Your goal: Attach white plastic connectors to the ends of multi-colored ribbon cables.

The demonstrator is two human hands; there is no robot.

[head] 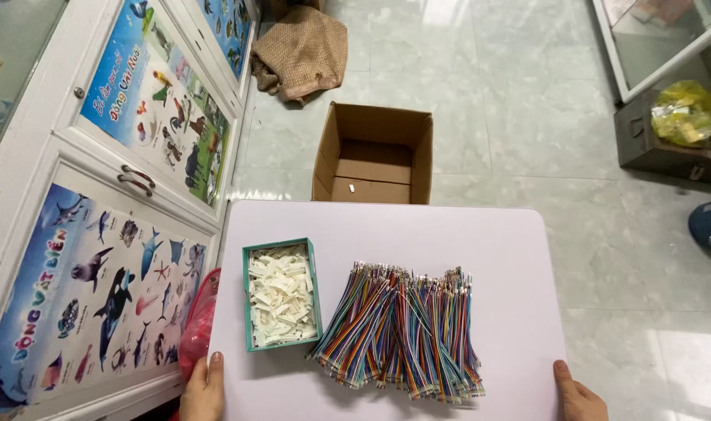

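Left hand (pixel 203 390): grips the table's (pixel 387 226) near-left edge, thumb lying flat on top, nothing else in it.
Right hand (pixel 578 396): clasps the near-right edge the same way, thumb up on the surface.
Wires (pixel 402 331): a fanned bundle of many-coloured leads, mid-table, between the hands.
Tray (pixel 281 295): green, full of white connectors, just left of the wires.
Box (pixel 373 153): open cardboard, on the floor beyond the table.
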